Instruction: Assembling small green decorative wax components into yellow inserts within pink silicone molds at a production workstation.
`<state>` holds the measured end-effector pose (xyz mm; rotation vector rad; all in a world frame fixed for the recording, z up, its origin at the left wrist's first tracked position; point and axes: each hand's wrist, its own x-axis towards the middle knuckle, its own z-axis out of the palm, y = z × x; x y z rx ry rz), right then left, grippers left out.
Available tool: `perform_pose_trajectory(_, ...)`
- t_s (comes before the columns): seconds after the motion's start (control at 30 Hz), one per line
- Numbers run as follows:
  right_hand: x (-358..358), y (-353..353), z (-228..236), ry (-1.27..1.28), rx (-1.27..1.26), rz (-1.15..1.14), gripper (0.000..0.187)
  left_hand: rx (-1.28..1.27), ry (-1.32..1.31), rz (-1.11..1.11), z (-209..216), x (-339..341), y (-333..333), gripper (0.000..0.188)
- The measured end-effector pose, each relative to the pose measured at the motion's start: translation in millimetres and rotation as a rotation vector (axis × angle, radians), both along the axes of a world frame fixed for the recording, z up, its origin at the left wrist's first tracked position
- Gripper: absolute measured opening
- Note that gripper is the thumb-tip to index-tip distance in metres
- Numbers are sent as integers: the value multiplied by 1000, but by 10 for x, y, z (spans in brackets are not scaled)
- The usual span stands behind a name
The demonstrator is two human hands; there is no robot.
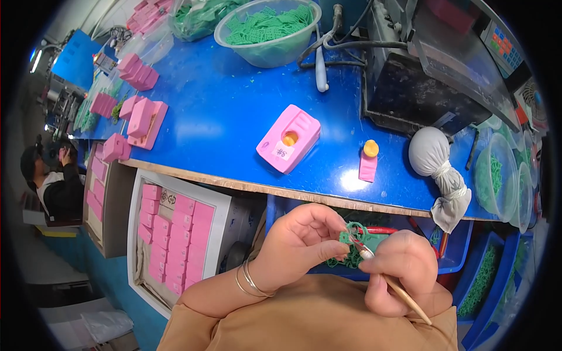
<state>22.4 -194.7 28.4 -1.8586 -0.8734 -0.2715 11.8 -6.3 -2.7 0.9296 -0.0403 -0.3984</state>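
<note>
Just above my lap, my left hand [298, 237] pinches a small green openwork piece [348, 236] between thumb and fingertips. In my right hand [405, 266] is a slim wooden-handled tool [408, 299] with a white collar, gripped like a pen. Its thin tip meets the green piece; the exact contact is too small to tell. Beneath both hands sits a blue drawer [462, 257] with more green pieces and a red-handled tool [374, 230]. On the bench ahead lies a pink block [270, 142] with a round opening. A pink strip [367, 169] with a yellow knob lies to its right.
A grey tied cloth pouch [429, 152] rests at the bench's right, before a dark machine [415, 93]. Far back stands a bowl [266, 52] of green pieces. Pink blocks fill a white-edged box [219, 228] at left. Another person [58, 181] sits at far left.
</note>
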Motion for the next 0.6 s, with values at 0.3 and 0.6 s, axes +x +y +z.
perform_pose_trajectory(0.3, -8, 53, 21, -40, -34, -89, 22, 51, -39, 22, 4, -26, -2, 26)
perform_pose_trajectory(0.6, -1, 59, 4, -32, -30, -95, 24, 87, -62, 46, 10, -20, -12, 28)
